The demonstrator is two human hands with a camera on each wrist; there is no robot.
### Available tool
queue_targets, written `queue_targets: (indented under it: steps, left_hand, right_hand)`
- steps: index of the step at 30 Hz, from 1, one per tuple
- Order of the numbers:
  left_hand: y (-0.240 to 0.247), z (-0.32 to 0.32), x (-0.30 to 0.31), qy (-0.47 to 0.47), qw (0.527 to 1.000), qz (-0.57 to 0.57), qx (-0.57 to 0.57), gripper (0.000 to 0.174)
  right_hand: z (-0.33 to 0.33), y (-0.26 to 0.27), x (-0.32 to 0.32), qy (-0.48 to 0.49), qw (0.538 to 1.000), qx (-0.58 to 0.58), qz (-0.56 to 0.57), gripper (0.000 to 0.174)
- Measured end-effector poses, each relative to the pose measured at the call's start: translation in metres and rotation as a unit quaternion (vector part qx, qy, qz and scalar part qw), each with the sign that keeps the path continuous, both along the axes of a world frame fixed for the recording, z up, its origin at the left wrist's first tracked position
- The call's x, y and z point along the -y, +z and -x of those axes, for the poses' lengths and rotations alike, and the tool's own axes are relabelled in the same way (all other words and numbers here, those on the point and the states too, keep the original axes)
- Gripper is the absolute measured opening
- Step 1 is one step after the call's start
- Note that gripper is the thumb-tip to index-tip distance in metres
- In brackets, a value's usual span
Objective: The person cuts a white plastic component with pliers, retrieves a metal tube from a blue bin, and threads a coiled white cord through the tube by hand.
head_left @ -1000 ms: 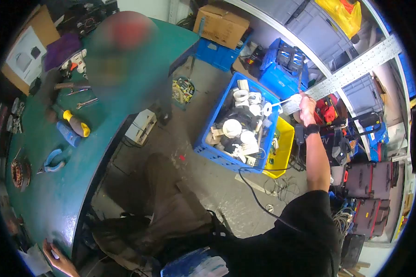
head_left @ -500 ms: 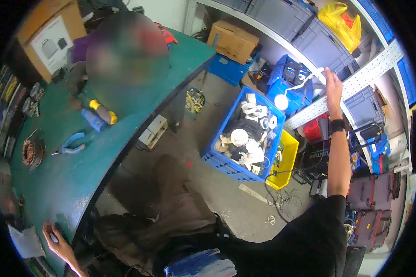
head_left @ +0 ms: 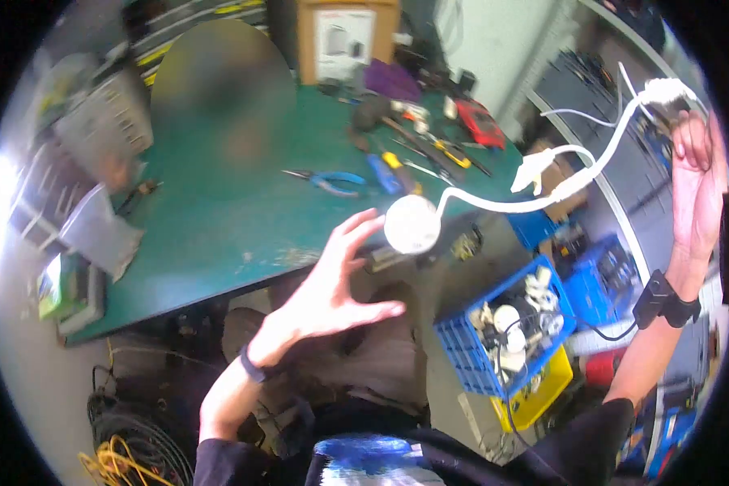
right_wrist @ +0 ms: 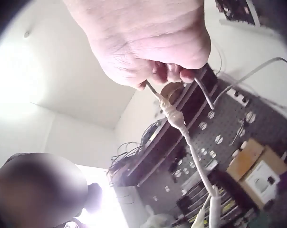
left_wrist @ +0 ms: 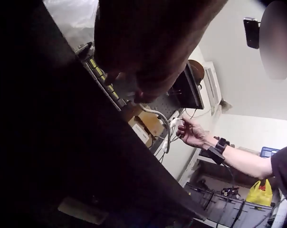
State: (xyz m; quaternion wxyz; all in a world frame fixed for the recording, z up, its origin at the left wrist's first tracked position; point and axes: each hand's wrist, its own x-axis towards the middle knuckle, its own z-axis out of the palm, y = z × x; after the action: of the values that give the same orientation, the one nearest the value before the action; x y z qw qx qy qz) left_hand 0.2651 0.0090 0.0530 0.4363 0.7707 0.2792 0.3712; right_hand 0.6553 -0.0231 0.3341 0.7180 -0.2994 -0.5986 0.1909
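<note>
My right hand (head_left: 697, 174) is raised at the far right of the head view, fingers curled around the end of a white gooseneck cord (head_left: 502, 204) with a round disc head (head_left: 413, 224). The right wrist view shows the cord's wrapped joint (right_wrist: 172, 116) hanging below that fist. A white plug-like piece (head_left: 533, 172) dangles from the neck on a short lead. My left hand (head_left: 320, 283) is spread, thumb apart, with its fingertips right at the disc's left edge. Seen from the left wrist, the left hand (left_wrist: 157, 42) is a dark shape in the foreground.
On the green table (head_left: 211, 235) lie blue-handled pliers (head_left: 332, 182), a yellow-and-grey handled tool (head_left: 397, 166) and a red meter (head_left: 479, 123). A blue crate (head_left: 470, 340) of white parts stands on the floor beside a yellow bin (head_left: 555, 377). Shelving with grey boxes is at right.
My right hand has lifted the white gooseneck cord from above the crate up to the right. My left hand has left the table edge and reached to the disc. The view has swung toward the table.
</note>
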Motion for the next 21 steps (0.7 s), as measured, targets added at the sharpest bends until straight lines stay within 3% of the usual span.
queue_targets:
  steps: [3, 6, 7, 8, 10, 11, 12, 14, 15, 16, 18, 20, 21]
  left_hand:
    - [0.002, -0.008, -0.011, 0.056, 0.967, 0.138, 0.209, 0.114]
    - [0.007, 0.010, -0.025, 0.112, 0.939, 0.139, 0.294, 0.107]
    - [0.005, 0.018, -0.030, 0.144, 0.929, 0.136, 0.314, 0.102]
    - [0.002, 0.024, -0.034, 0.155, 0.927, 0.129, 0.317, 0.102]
    - [-0.008, 0.043, -0.041, 0.195, 0.928, 0.141, 0.284, 0.092]
    - [-0.011, 0.049, -0.036, 0.221, 0.912, 0.140, 0.316, 0.076]
    - [-0.016, 0.061, -0.039, 0.227, 0.911, 0.137, 0.317, 0.076]
    - [-0.029, 0.089, -0.039, 0.194, 0.929, 0.190, 0.253, 0.064]
    - [-0.030, 0.098, -0.031, 0.237, 0.924, 0.152, 0.259, 0.046]
    - [-0.033, 0.112, -0.029, 0.243, 0.922, 0.152, 0.259, 0.046]
    - [-0.042, 0.138, -0.023, 0.332, 0.912, 0.076, 0.229, 0.037]
    - [-0.043, 0.152, -0.014, 0.405, 0.889, 0.011, 0.215, 0.031]
    - [-0.042, 0.162, -0.011, 0.440, 0.884, -0.081, 0.135, 0.031]
  right_hand:
    - [0.049, 0.023, -0.038, 0.191, 0.979, 0.068, -0.008, 0.038]
    - [0.173, 0.023, -0.057, 0.053, 0.992, -0.096, -0.060, 0.028]
    - [0.122, 0.031, -0.088, 0.239, 0.970, 0.030, -0.020, 0.043]
    - [0.120, 0.038, -0.109, 0.389, 0.912, 0.129, -0.017, 0.040]
    - [0.162, 0.031, -0.127, 0.318, 0.944, 0.081, -0.027, 0.040]
    - [0.177, 0.029, -0.138, 0.338, 0.939, 0.070, -0.018, 0.039]
    - [0.188, 0.026, -0.147, 0.340, 0.935, 0.095, -0.017, 0.037]
    - [0.208, 0.014, -0.168, 0.293, 0.955, 0.037, 0.036, 0.036]
    - [0.212, 0.000, -0.176, 0.331, 0.940, 0.060, 0.054, 0.036]
    - [0.244, -0.016, -0.154, 0.246, 0.968, 0.026, 0.046, 0.032]
    - [0.236, -0.046, -0.173, 0.280, 0.953, 0.106, 0.047, 0.030]
    - [0.231, -0.084, -0.193, 0.256, 0.957, 0.085, 0.106, 0.023]
    - [0.230, -0.100, -0.202, 0.245, 0.956, 0.106, 0.124, 0.019]
